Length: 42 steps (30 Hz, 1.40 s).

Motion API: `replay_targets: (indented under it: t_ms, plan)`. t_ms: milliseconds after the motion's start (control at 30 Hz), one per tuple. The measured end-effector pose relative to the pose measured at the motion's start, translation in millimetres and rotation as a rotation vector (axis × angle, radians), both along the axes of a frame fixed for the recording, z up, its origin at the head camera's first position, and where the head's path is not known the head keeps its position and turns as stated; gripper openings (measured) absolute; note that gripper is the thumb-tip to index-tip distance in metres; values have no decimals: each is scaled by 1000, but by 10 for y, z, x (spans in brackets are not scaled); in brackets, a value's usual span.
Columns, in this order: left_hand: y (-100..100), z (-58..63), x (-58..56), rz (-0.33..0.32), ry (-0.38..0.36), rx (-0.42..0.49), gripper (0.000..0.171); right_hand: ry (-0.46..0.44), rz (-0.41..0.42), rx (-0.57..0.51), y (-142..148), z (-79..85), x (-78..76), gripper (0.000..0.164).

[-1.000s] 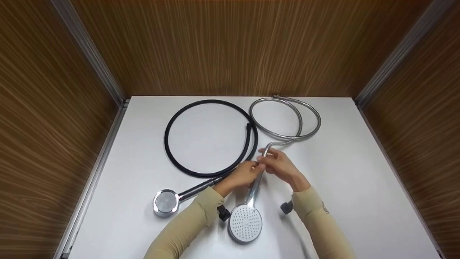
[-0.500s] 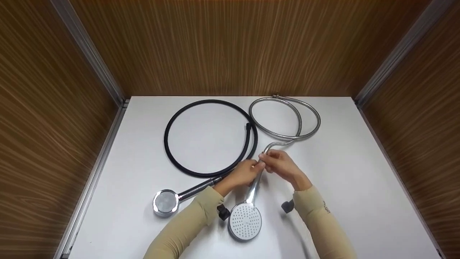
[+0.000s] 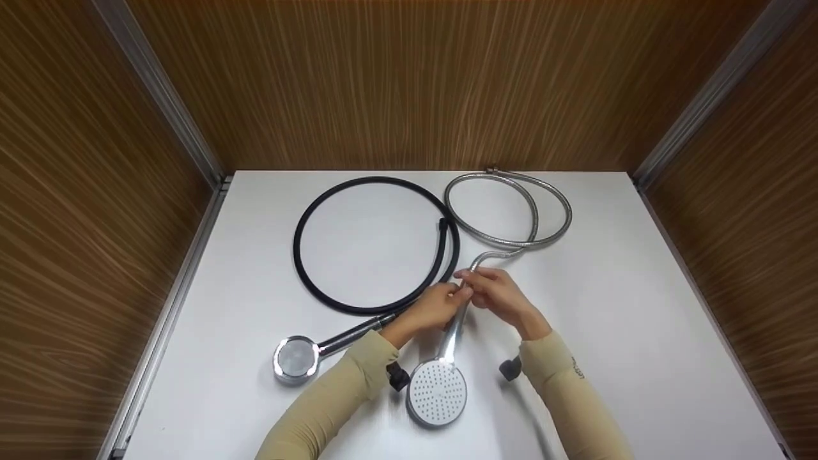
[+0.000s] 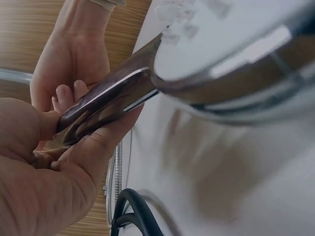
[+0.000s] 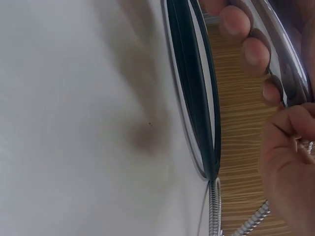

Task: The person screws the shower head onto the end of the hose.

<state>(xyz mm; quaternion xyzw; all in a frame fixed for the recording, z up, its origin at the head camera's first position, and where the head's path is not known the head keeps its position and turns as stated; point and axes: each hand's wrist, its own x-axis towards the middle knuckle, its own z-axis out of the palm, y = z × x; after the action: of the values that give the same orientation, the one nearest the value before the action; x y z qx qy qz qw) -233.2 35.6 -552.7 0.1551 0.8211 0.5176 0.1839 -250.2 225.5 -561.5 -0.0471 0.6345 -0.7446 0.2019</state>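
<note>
A chrome shower head with a white perforated face (image 3: 438,391) is tilted toward the near edge in the head view. My left hand (image 3: 434,305) grips its handle (image 4: 108,93) near the upper end, thumb and fingers wrapped about it in the left wrist view. Right at that end, my right hand (image 3: 501,294) pinches the joint where a silver metal hose (image 3: 493,254) meets the handle. The fingers hide the joint itself. In the right wrist view my right hand (image 5: 290,162) sits just below the handle's tip, the hose trailing from it.
Left of the hands lies a second shower head (image 3: 296,359) with a dark handle, its black hose (image 3: 295,246) coiled behind. The metal hose's loop lies at the back right, touching the black coil. Wood-grain panels (image 3: 409,83) wall the white table (image 3: 211,287).
My right fingers shift about the hose joint, first drawing in and then reaching slightly left again. The left hand and the shower head stay almost still.
</note>
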Motion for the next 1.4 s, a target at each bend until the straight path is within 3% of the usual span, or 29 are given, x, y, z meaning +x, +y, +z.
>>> replay_targets:
  t_ms: [100,200,367,633,733,867,1033,1167,1300,1400]
  plan:
    - [-5,0,-3,2,-6,-3,44,-9,24,-69,36,-12,7,27]
    - [-5,8,-7,4,-11,6,44,26,38,-73,53,-5,14,26]
    - [6,24,-3,8,19,-11,44,101,18,40,29,8,13,17]
    - [29,-16,4,4,16,-18,42,59,-96,166,-39,11,8,28]
    - [34,-21,-7,7,-1,-9,43,68,-91,158,-50,14,11,24]
    - [26,-12,-18,-3,5,5,45,49,-48,70,-38,9,23,19]
    - [17,-2,-20,3,-6,52,42,30,13,-50,2,-8,30,36]
    - [22,-9,-16,21,-47,71,41,74,19,-24,22,-21,30,31]
    - [29,-21,-7,30,-32,42,43,109,-33,40,10,-36,28,18]
    - [36,-31,-3,39,1,4,43,109,-89,75,-19,-45,24,20]
